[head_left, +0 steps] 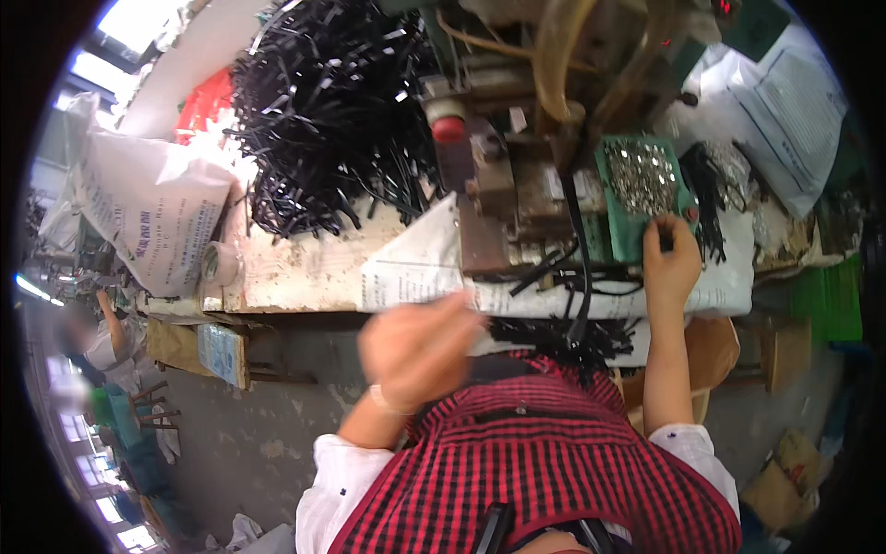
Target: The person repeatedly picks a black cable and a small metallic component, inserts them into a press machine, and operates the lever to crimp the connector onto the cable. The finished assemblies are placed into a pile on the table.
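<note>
My right hand is at the near edge of a green tray. Its thumb and fingers come together beside a heap of small shiny metal pieces; whatever they may pinch is too small to make out. My left hand, smeared by motion, hangs in front of the table edge, left of the machine. Its fingers point toward the machine, and the blur hides whether they hold anything. A greasy bench machine with a red button stands between the hands, on their far side. Black strips lie near my lap.
A large tangle of glossy black strips covers the table's back left. Beside it are a white printed sack and a tape roll. More black strips and a white bag lie right of the tray. Another person is far left.
</note>
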`<state>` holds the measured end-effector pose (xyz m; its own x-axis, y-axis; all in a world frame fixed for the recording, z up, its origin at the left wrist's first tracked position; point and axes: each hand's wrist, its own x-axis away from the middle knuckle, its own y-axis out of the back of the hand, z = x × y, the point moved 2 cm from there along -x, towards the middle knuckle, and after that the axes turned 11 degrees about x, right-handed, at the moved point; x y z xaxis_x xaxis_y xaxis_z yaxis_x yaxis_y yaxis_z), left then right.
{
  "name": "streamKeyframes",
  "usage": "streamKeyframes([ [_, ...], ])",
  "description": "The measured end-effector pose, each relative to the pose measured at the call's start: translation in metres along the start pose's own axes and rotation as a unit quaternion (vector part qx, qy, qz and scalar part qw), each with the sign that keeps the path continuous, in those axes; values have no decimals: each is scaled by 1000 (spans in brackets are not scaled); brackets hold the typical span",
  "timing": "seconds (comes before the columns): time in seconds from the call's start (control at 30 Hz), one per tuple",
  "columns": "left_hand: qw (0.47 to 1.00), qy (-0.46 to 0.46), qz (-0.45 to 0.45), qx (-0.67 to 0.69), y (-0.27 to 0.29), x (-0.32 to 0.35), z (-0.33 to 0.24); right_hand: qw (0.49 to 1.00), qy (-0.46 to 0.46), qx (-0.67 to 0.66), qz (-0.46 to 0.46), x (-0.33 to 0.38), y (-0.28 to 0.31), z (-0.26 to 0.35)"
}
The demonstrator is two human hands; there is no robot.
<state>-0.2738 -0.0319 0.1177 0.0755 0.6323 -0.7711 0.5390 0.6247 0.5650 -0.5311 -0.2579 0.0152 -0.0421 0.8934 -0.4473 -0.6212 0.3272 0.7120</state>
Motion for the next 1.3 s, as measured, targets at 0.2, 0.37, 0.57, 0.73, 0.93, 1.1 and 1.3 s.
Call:
streamKeyframes([
  [0.2,969,60,-140,-197,61,-44,43,975,-55,-215,23,-22,3,16],
  [0.37,943,184,176,-215,-7,24,179,982,-43,-175,61,-32,-1,34],
  [0.57,977,168,-67,-109,-5,36,175,992,91,8,-89,7,33,-12],
  [0.73,865,393,-225,217,12,56,168,993,37,2,-110,24,54,-36],
  [0.93,838,373,-186,351,-9,9,147,970,118,-210,-11,-16,54,79],
  [1.1,801,463,-218,312,-37,40,180,951,126,-279,-37,-50,8,126],
  [1.3,785,468,-264,308,-40,56,154,935,59,-350,22,-29,5,135],
])
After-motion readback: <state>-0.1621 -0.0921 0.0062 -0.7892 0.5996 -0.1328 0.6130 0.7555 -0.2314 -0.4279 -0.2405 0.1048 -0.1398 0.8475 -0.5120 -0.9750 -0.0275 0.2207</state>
